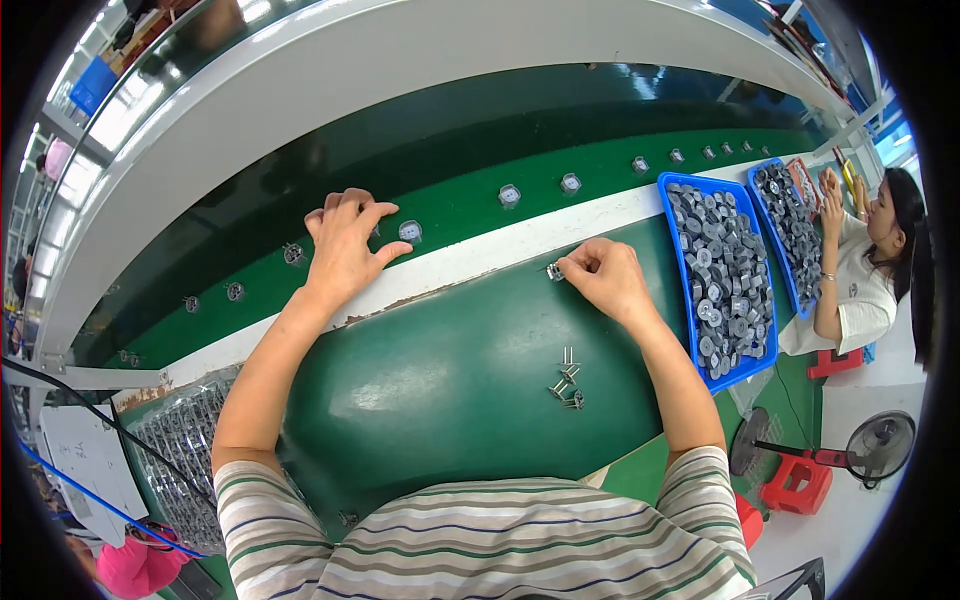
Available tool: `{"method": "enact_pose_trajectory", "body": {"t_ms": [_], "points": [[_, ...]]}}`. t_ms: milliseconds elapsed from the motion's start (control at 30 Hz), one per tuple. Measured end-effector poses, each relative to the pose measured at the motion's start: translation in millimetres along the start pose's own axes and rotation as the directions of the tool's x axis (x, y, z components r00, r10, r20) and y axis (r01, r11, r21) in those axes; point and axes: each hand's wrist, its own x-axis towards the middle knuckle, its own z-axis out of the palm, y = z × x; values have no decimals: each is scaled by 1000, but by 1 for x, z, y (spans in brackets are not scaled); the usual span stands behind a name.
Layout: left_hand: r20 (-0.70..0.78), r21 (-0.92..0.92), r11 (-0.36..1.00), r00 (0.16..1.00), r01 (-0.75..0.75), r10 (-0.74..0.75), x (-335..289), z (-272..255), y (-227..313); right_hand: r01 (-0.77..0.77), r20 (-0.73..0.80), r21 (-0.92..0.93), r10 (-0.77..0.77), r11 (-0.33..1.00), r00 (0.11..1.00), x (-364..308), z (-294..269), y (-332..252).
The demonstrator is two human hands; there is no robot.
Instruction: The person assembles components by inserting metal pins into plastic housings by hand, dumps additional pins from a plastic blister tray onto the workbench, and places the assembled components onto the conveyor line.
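Note:
My left hand (343, 243) is over the green conveyor belt (455, 212), its fingers apart and curved. A small part, mostly hidden, shows between its thumb and fingers; whether they touch it I cannot tell. Just right of that hand, a small clear and white part (410, 231) lies on the belt. My right hand (606, 274) pinches a small part with metal pins (555, 271) above the green worktop (450, 370). Several loose metal-pinned pieces (568, 378) lie on the worktop, nearer to me.
More small parts (509, 195) sit spaced along the belt, behind a white ledge (470, 255). Right of me stand two blue trays (668, 225) of grey round parts. A co-worker (850, 270) sits beyond them. Wrapped metal parts (185, 440) are at the left, a fan (880, 445) at lower right.

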Motion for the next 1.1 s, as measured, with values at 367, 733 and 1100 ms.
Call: {"method": "enact_pose_trajectory", "body": {"t_ms": [367,733,1100], "points": [[105,-351,917,966,-188,238,7,18,89,478,-43,103,-476,872,878,3,13,4],[211,-477,876,960,-64,185,-3,40,107,572,-135,136,-557,809,819,3,50,-7],[121,-428,895,973,-127,196,4,37,98,297,16,398,-331,868,944,-16,17,-5]]}}
